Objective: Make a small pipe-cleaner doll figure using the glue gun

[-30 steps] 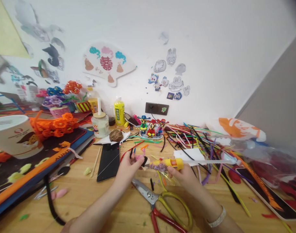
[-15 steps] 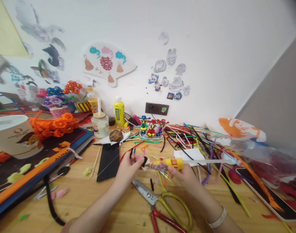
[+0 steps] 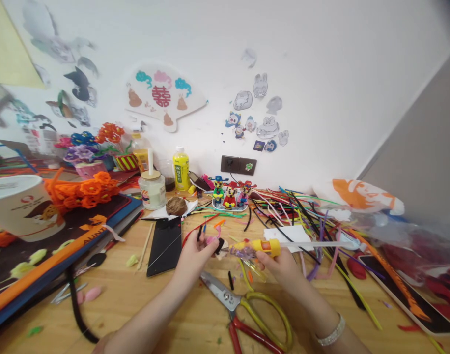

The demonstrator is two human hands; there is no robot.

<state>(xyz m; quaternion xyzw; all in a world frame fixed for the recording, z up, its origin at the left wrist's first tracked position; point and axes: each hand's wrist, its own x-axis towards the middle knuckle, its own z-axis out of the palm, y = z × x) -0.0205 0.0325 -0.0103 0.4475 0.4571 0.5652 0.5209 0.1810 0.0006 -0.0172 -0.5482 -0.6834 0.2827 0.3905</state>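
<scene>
Centrally, left hand pinches a pink piece; right hand grips glue gun, scissors just beneath.

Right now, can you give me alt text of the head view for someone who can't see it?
Two hands meet over a cluttered wooden table: the right hand holds a yellow glue gun, its tip at a small pink craft piece pinched in the left hand. Scissors lie just below.
</scene>
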